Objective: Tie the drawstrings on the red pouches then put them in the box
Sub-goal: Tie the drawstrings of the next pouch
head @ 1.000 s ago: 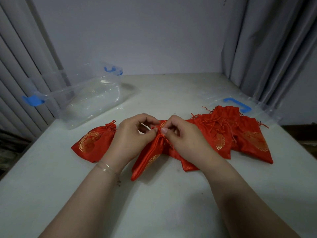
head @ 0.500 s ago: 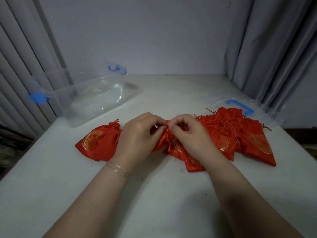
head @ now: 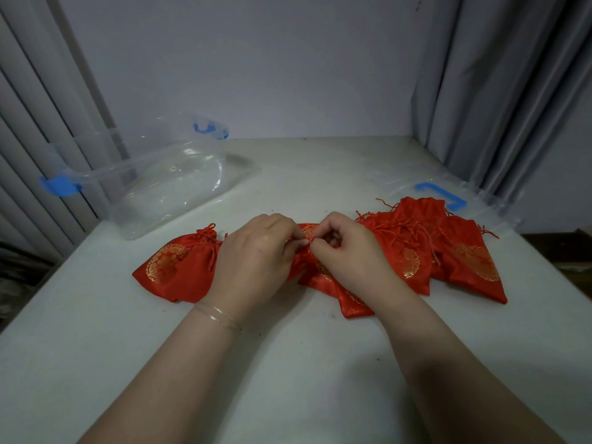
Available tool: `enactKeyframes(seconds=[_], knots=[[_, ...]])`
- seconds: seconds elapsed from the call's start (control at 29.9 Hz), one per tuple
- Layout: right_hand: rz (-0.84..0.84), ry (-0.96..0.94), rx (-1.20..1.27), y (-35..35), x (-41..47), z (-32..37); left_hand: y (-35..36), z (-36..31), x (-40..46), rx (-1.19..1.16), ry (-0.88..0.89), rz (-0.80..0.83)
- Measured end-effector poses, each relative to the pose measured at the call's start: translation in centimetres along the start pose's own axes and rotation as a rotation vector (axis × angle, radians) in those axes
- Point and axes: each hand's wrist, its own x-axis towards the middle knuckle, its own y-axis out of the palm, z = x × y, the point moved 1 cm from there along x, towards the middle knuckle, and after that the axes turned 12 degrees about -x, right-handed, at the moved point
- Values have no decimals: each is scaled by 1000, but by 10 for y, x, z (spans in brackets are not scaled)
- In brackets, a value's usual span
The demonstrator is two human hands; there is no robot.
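A red pouch with gold print (head: 333, 283) lies on the white table between my hands. My left hand (head: 256, 254) and my right hand (head: 346, 248) both pinch its red drawstrings at the gathered neck, fingertips close together. Another red pouch (head: 173, 267) with its neck drawn in lies to the left, partly under my left wrist. A pile of several red pouches (head: 448, 248) with loose strings lies to the right. The clear plastic box (head: 160, 184) with blue latches stands at the back left.
The box's clear lid with a blue handle (head: 442, 195) lies behind the pile at the right. Grey curtains hang at the right, vertical blinds at the left. The table edge (head: 51, 283) runs close to the left pouch.
The pouch in my hands has dropped from a raised, tilted pose to lie on the table. My fingers have shifted on the strings at its neck.
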Motion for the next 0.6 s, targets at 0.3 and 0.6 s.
enactKeyframes(seconds=[0.3, 0.6], knots=[[-127, -123, -356, -3, 0, 2, -2, 3, 1, -82, -19, 222], [-123, -66, -377, -13, 7, -19, -25, 26, -1, 5, -404, 82]])
